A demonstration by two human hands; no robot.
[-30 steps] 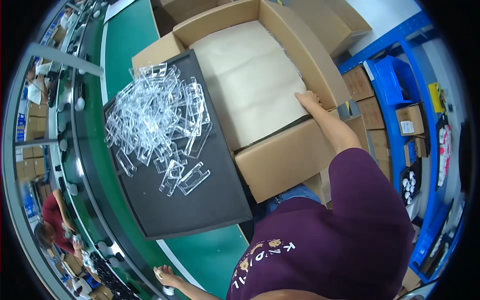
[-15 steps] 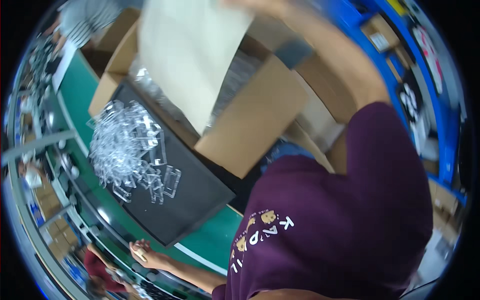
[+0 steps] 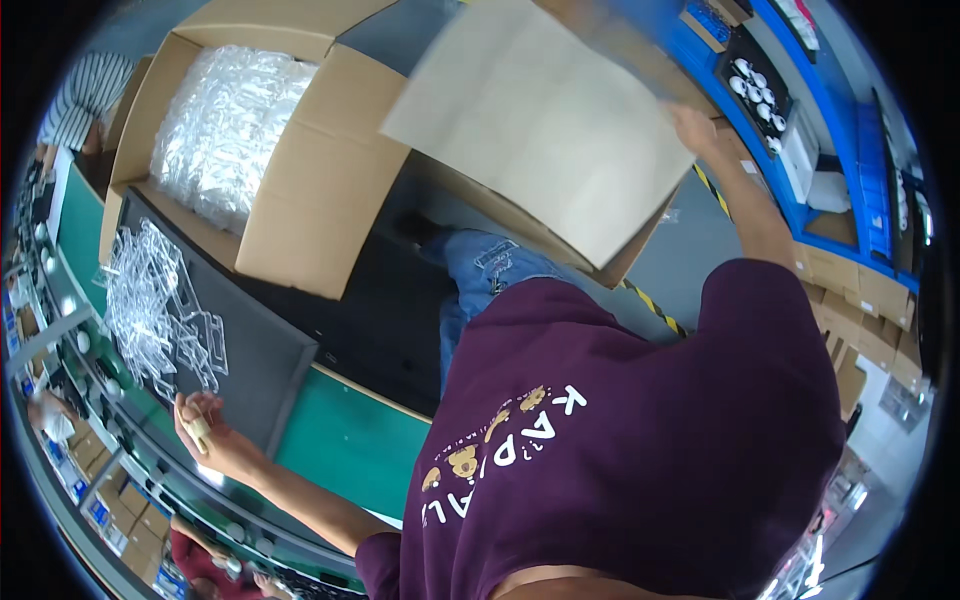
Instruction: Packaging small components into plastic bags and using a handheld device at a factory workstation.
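My right hand (image 3: 695, 130) grips the right edge of a large pale cardboard sheet (image 3: 545, 125). The sheet hangs tilted over an open cardboard box (image 3: 485, 200) and hides most of it. On the left, my left hand (image 3: 208, 435) is held beside a dark grey tray (image 3: 262, 345), its fingers loosely curled and apart, with a beige covering on one digit. A heap of clear plastic frame-shaped pieces (image 3: 150, 295) lies on that tray, just beyond the left fingers. Whether the fingertips touch a piece is hard to tell.
An open carton (image 3: 310, 185) with clear bagged pieces (image 3: 230, 130) stands behind the tray. The green bench (image 3: 345, 430) runs along the left. Blue shelving (image 3: 835, 170) and stacked boxes (image 3: 860, 280) line the right. Other people sit along the bench at left.
The cardboard sheet has swung right, away from above the bagged carton, carried by my right hand. My left hand has moved up-left, closer to the clear pieces. The view has turned.
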